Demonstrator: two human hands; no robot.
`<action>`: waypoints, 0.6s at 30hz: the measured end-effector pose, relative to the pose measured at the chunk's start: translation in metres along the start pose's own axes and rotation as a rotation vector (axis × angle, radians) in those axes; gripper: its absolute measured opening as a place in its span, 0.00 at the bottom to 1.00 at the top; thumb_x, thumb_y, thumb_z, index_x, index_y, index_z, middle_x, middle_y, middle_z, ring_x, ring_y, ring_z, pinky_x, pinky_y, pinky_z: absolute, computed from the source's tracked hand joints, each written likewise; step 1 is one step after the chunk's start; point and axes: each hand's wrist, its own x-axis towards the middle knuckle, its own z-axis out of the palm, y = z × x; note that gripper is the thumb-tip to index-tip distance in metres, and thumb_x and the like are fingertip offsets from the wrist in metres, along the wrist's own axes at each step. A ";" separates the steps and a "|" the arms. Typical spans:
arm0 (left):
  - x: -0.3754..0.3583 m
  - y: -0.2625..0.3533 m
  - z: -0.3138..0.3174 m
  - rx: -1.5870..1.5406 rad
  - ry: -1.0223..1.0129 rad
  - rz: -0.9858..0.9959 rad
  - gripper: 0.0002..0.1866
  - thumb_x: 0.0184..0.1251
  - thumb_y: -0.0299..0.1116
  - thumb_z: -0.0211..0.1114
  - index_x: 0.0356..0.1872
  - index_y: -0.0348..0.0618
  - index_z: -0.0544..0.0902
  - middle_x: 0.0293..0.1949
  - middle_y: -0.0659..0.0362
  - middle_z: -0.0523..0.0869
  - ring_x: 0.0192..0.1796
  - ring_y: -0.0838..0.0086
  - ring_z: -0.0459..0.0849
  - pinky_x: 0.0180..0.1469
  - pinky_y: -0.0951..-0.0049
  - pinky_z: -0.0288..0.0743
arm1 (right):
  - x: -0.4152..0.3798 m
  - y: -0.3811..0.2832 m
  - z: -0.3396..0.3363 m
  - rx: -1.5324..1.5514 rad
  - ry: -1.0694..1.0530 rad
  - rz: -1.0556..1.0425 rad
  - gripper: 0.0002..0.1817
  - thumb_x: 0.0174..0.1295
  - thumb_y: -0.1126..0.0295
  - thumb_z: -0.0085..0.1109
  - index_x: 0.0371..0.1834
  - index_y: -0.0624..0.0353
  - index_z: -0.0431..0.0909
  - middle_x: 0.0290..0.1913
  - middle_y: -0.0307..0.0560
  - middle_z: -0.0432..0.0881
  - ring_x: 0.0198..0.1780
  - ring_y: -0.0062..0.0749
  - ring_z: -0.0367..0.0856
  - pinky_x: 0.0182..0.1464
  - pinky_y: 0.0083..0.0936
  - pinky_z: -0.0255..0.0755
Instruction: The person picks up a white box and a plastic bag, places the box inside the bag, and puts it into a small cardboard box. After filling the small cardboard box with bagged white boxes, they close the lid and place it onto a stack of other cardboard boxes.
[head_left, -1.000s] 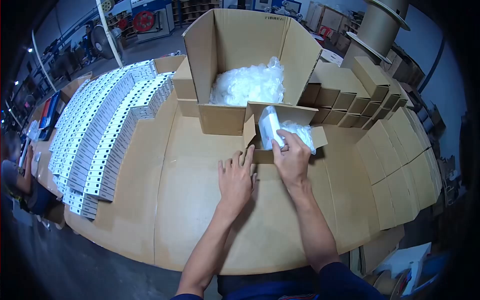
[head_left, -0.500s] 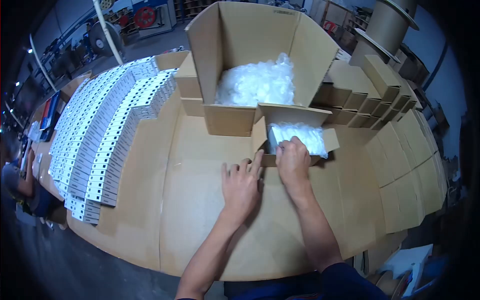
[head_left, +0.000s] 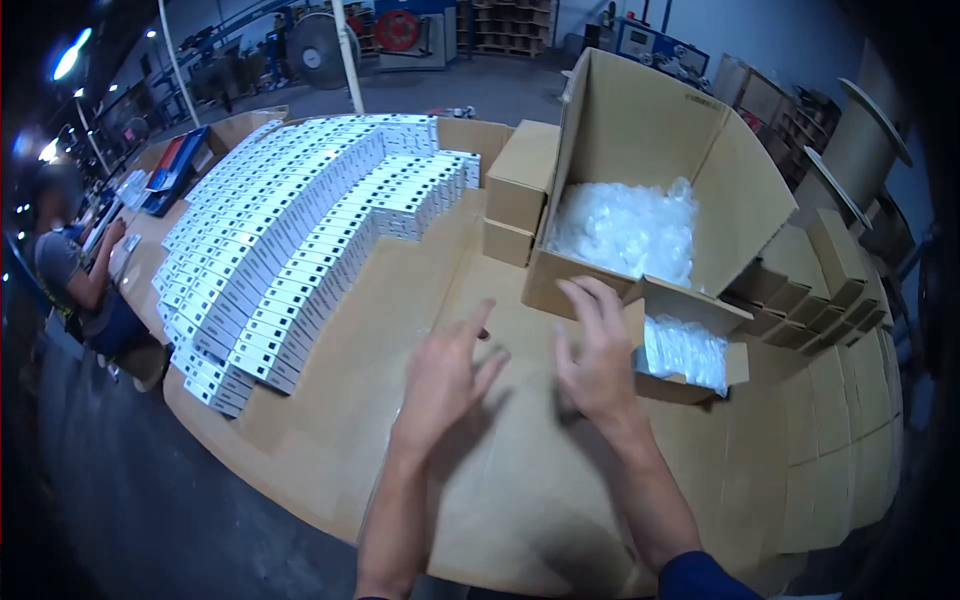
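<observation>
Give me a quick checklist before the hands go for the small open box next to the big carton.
1. Left hand free: ok, fingers spread, holding nothing.
2. Right hand free: ok, open, just left of the small box.
3. Small box loaded: ok, a clear plastic bag lies inside.
4. Flaps shut: not ok, the top is open.
5. Bag fully below the rim: cannot tell from this angle.
6. Room in front of the box: ok, bare cardboard tabletop; the white boxes sit well off to the left, and the carton stands behind.
</observation>
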 end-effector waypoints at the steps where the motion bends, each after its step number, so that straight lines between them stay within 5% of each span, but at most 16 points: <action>1: 0.012 -0.012 -0.008 0.033 0.037 -0.025 0.33 0.66 0.38 0.73 0.72 0.44 0.75 0.47 0.47 0.90 0.51 0.49 0.88 0.59 0.54 0.78 | 0.018 -0.001 0.022 -0.004 -0.012 -0.061 0.28 0.58 0.77 0.66 0.65 0.67 0.75 0.65 0.63 0.74 0.66 0.59 0.75 0.68 0.43 0.72; 5: 0.076 -0.057 -0.019 0.174 0.131 -0.074 0.28 0.65 0.37 0.74 0.65 0.41 0.80 0.51 0.45 0.89 0.55 0.48 0.86 0.62 0.54 0.78 | 0.092 0.016 0.099 -0.128 -0.066 -0.179 0.33 0.60 0.75 0.63 0.70 0.76 0.67 0.72 0.72 0.65 0.78 0.66 0.61 0.76 0.55 0.61; 11: 0.193 -0.139 -0.016 0.323 0.414 0.129 0.24 0.61 0.31 0.71 0.59 0.35 0.83 0.53 0.43 0.87 0.56 0.48 0.84 0.60 0.52 0.79 | 0.144 0.010 0.148 -0.516 -0.213 0.064 0.42 0.58 0.69 0.66 0.75 0.76 0.62 0.78 0.71 0.59 0.83 0.62 0.51 0.77 0.68 0.50; 18: 0.305 -0.214 -0.005 0.439 0.550 0.170 0.30 0.60 0.22 0.62 0.67 0.35 0.73 0.66 0.45 0.78 0.65 0.48 0.79 0.63 0.52 0.79 | 0.150 0.020 0.153 -0.598 -0.197 0.080 0.40 0.60 0.68 0.65 0.76 0.74 0.63 0.76 0.62 0.66 0.77 0.54 0.61 0.70 0.74 0.61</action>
